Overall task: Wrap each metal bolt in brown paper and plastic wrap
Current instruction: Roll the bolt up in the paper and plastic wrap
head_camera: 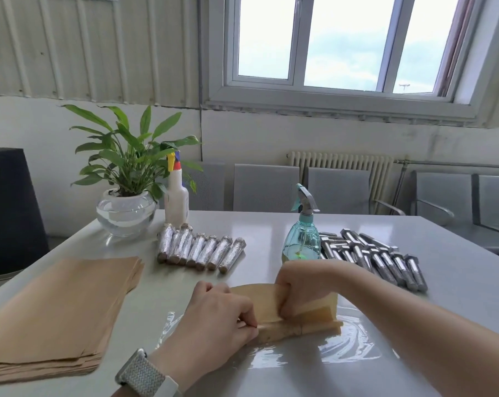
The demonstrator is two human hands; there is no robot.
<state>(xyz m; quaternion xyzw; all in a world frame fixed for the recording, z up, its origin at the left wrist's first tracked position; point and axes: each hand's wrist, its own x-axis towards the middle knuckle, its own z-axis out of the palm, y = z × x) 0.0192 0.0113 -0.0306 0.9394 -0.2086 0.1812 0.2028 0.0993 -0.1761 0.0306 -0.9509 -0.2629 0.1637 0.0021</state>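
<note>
I read this as the paper stage of one wrap: both hands are rolling a brown sheet [285, 313] on top of a film [348, 345] of plastic wrap spread flat on the tabletop [265, 227]. The bolt being wrapped is hidden inside the roll, so I can only judge it sits there.

My left hand [216, 316] has its fingers [249, 316] curled, pinching the left end of the roll. My right hand [297, 290] has its fingers clenched over the loose upper flap, pressing it down onto the roll.

Next I would judge the roll needs finishing: turn it until the flap closes, tuck the ends, then bring the film around it. That calls for keeping the paper tight while one hand lets go to catch a film edge, which clings flat and may be hard to lift.

Room: a paper stack [59, 316] lies left, near the left wrist but apart. Finished wraps [199, 250] lie in a row beyond, well clear. Bare bolts [377, 256] lie right rear, close behind my right forearm. A teal sprayer [302, 239] stands just behind the right hand, the nearest thing to knock. A white bottle [176, 202] and a plant [128, 179] stand at the far left. The near tabletop edge is out of view.
</note>
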